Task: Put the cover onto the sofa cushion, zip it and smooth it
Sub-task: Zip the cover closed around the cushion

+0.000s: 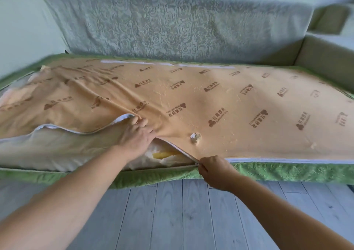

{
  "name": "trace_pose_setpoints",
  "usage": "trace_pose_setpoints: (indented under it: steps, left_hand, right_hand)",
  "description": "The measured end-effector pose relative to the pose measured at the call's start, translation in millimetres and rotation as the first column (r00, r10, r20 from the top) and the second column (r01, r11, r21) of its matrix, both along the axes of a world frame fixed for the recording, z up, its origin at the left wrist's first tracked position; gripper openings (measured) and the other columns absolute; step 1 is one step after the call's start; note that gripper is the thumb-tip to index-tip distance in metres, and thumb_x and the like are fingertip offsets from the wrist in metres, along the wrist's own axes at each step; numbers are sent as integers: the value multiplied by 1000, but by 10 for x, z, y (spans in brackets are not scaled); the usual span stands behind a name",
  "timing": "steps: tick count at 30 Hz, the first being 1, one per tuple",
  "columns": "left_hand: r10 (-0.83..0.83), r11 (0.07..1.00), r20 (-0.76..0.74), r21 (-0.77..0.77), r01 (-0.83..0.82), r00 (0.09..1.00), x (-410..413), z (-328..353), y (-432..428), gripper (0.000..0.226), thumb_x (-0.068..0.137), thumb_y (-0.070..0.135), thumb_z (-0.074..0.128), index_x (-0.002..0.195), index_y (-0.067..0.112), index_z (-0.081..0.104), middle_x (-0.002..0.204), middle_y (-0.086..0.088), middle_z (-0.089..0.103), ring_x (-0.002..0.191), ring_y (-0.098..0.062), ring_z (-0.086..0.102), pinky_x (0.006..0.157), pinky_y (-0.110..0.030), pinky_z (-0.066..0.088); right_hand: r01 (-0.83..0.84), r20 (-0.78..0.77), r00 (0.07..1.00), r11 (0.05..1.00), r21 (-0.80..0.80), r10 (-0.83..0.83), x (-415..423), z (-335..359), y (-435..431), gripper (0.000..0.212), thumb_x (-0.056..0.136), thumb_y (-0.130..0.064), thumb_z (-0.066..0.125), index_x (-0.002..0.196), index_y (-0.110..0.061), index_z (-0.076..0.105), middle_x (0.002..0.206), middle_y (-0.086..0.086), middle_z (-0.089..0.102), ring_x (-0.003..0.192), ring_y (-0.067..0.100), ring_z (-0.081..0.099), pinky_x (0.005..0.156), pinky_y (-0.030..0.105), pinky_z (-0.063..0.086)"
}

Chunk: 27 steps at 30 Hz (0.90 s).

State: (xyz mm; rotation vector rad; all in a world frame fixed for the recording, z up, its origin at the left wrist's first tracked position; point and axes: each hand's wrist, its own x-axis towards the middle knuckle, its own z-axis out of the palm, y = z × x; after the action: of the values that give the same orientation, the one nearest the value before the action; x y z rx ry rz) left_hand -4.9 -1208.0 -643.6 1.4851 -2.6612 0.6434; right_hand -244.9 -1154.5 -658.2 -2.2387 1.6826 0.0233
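Sofa cushion [57, 150] lies flat on the sofa seat, pale inner casing exposed at the near left, a yellow patch showing in the gap. Cover [229, 100], orange printed cloth on top with a green textured border, sits over most of it.

Left hand [137, 134]: fingers bent, gripping a bunch of the cover's loose white-edged flap beside the opening.

Right hand [212, 170]: fingers curled tight at the near edge, pinching the zip pull [197, 165], which is mostly hidden. Zip [287, 160] is closed to the right of this hand and gaping to its left.

Patterned backrest [172, 25] behind; grey plank floor [172, 211] below.
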Motion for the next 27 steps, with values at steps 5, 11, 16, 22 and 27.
trace_pose_setpoints:
  steps: [5,11,16,22,27]
  left_hand:
    - [-321,941,-133,72,332,938,460,-223,517,17,61,4,40,55,17,49,53,1,45,61,-18,41,50,-24,32]
    - [-186,928,-37,321,188,982,340,-560,476,18,78,12,55,95,13,60,92,-4,60,96,-25,51,64,-26,41]
    - [-177,945,-99,262,198,979,294,-547,409,17,78,15,63,95,13,61,94,-3,61,97,-24,54,66,-23,39]
    - [-292,921,-205,203,333,934,552,-608,345,37,38,17,83,55,21,51,59,5,50,57,-16,54,40,-18,26]
    - [-158,983,-316,41,179,935,873,-371,160,35,47,18,80,78,14,65,92,-11,62,88,-32,52,64,-41,45]
  right_hand:
    - [165,25,986,986,16,-165,311,58,109,25,95,-19,36,73,-16,47,88,17,66,80,34,63,66,34,49]
    - [265,-76,962,963,57,-260,568,12,162,29,93,-16,37,64,-16,41,79,9,53,70,25,48,59,28,36]
    - [296,-69,954,954,50,-292,849,-28,199,32,95,-18,36,63,-18,39,82,13,55,71,26,43,59,29,30]
    - [192,-148,971,981,15,-187,1523,-115,230,24,94,-13,38,106,-7,58,110,16,63,99,33,59,67,28,32]
    - [262,-145,955,965,15,-257,1588,-53,190,14,93,-10,39,88,-16,50,103,16,64,85,31,58,54,25,29]
